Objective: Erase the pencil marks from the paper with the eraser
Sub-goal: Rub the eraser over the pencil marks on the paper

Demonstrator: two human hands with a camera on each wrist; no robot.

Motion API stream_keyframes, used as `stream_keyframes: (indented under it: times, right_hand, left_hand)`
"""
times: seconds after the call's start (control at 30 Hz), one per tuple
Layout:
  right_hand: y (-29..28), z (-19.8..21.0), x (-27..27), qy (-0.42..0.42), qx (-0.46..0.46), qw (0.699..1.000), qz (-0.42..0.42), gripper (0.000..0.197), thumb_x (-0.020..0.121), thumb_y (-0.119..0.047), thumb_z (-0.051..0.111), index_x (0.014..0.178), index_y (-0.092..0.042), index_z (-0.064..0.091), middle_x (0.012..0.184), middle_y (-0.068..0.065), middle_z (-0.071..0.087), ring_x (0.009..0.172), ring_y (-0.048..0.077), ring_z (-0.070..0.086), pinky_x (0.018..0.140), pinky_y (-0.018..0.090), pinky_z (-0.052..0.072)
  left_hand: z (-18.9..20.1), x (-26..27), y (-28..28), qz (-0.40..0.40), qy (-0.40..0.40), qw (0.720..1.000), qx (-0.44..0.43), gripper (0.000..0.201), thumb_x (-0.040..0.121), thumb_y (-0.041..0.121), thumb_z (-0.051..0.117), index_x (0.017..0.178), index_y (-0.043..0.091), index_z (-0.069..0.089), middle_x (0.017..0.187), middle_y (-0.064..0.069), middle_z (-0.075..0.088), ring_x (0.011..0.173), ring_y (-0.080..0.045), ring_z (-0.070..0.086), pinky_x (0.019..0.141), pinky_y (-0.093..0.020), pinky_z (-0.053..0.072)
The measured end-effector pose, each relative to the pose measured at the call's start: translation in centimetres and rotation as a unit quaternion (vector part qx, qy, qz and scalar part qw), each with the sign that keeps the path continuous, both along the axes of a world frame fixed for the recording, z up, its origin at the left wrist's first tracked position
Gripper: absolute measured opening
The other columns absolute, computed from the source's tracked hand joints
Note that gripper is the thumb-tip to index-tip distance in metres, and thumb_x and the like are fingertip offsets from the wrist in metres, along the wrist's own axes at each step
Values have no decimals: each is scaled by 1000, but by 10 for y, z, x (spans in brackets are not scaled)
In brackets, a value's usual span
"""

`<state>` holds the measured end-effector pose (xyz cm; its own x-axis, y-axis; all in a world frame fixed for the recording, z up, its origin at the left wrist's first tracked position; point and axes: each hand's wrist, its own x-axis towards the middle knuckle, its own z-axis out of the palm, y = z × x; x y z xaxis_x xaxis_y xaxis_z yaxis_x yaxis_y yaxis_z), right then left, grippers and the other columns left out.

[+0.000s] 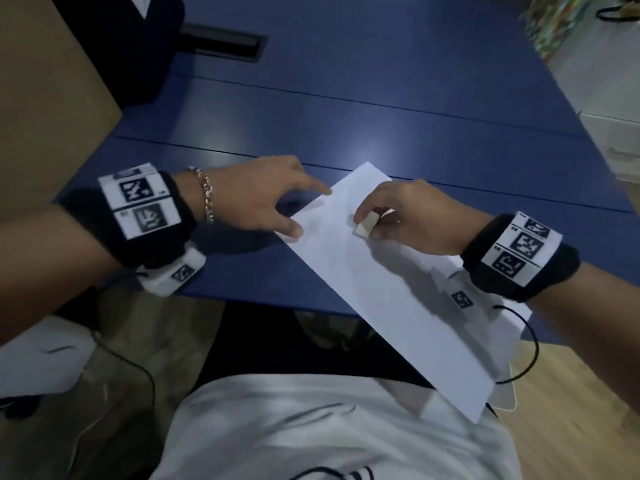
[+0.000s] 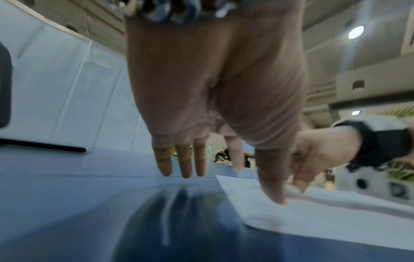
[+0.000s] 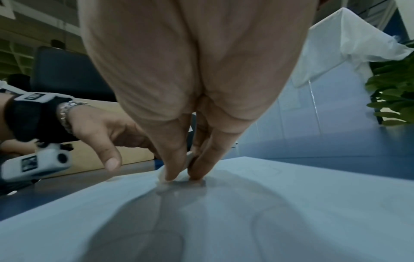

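The paper (image 1: 377,282) lies flat and slantwise on the blue table (image 1: 381,109), its near end running out past the table edge towards the person's lap. It looks like a single thin sheet: light, limp, likely to slide on the smooth top and to buckle or tear if rubbed hard while loose. The pencil marks (image 1: 313,232) are faint, grey and hard to make out, on the far part of the sheet between the two hands.

The eraser (image 1: 366,226) is a small pale block, probably firm but slightly yielding, best pinched low by its sides so it does not roll over. The right hand (image 1: 412,216) has it that way: the grip is closed, thumb and fingers curled round the block, its lower end on the paper just beside the marks. The right wrist view shows the fingertips (image 3: 172,174) down at the sheet.

The left hand (image 1: 256,195) has a loose, spread grip and holds nothing; its thumb and forefinger tips press the sheet's left edge near the far corner, the other fingers hanging over the bare table. Judging by this, strokes should run away from that pinned edge, so the paper pulls taut rather than crumpling
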<state>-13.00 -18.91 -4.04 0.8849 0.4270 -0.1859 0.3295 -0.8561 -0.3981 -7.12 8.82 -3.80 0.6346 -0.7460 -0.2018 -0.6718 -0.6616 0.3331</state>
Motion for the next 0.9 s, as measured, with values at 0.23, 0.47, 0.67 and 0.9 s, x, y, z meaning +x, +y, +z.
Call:
stream_keyframes:
  times: [0.23,0.47,0.67,0.9]
  right_hand:
    - [9,0,-2,7,-3,1000,22,34,87,-12,76,114,-33,76,114,-12,69,93,10,68,92,37,56]
    - [48,4,-1,-47,-3,998,44,27,91,-25,76,118,-25,73,104,-13,70,83,6,63,82,23,48]
    - [66,-7,8,-70,-20,997,31,30,89,-30,74,119,-27,74,108,-7,74,91,12,65,85,27,49]
    - [70,-4,4,-78,-24,997,10,27,85,-31,74,112,-29,75,101,-10,74,84,10,64,82,30,53]
  left_hand:
    - [-11,26,2,-26,65,978,197,86,71,82,55,139,84,2,172,-1,-14,159,-33,-7,124,-66,6]
    - [-13,31,2,-24,74,977,196,96,65,86,64,141,82,5,171,2,-25,157,-36,-20,123,-68,-1]
    - [-15,31,1,-30,62,978,198,100,72,77,75,150,72,12,170,2,-28,156,-36,-22,122,-68,-5]
    - [-14,32,-1,-40,62,976,206,101,71,78,73,152,69,13,170,0,-29,156,-38,-23,121,-72,-3]
